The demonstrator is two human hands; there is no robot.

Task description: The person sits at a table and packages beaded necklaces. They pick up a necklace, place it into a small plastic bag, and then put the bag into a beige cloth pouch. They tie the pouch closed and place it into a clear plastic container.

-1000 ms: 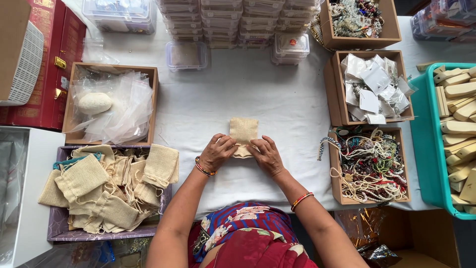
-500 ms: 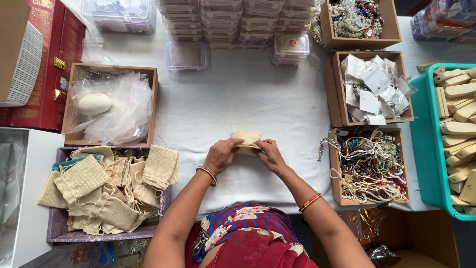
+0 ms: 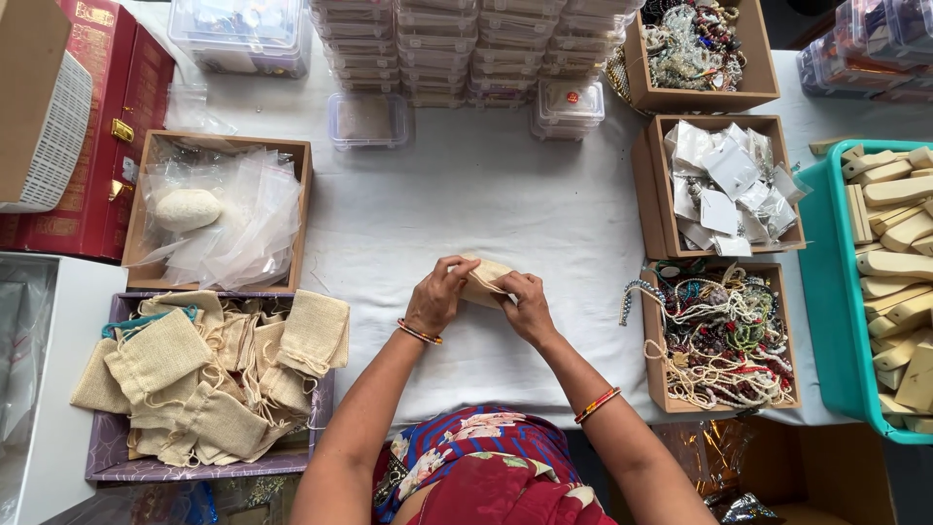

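A small beige burlap pouch (image 3: 484, 277) is lifted just above the white tablecloth (image 3: 457, 194), pinched between both hands. My left hand (image 3: 434, 297) grips its left side and my right hand (image 3: 525, 303) grips its right side, fingers curled around the cloth. Most of the pouch is hidden by my fingers. Each wrist wears a thin orange bangle.
A tray of burlap pouches (image 3: 209, 379) lies at the left, with a box of clear plastic bags (image 3: 219, 209) above it. At the right stand boxes of beaded jewellery (image 3: 724, 340) and white packets (image 3: 724, 185), and a teal bin of wooden pieces (image 3: 889, 282). Stacked clear containers (image 3: 466, 49) line the far edge.
The pouch lay flat on the cloth under my fingertips a second ago. Both hands have since lifted it and closed around it, moving slightly away from my body.
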